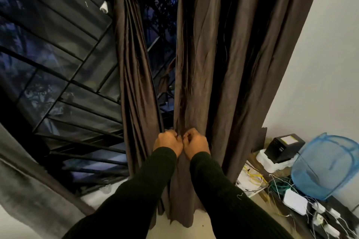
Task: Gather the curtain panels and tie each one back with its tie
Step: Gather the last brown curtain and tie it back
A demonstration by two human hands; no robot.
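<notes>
Both hands meet low at the inner edge of the right curtain panel: the left hand and right hand have their fingers curled, pinching the brown fabric between them. The left curtain panel hangs gathered and knotted high up. The black box bears a pale label too blurred to read.

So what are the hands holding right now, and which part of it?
Both hands, left and right, grip the right curtain panel at its inner edge, low down, fingers curled into the bunched fabric side by side.
</notes>
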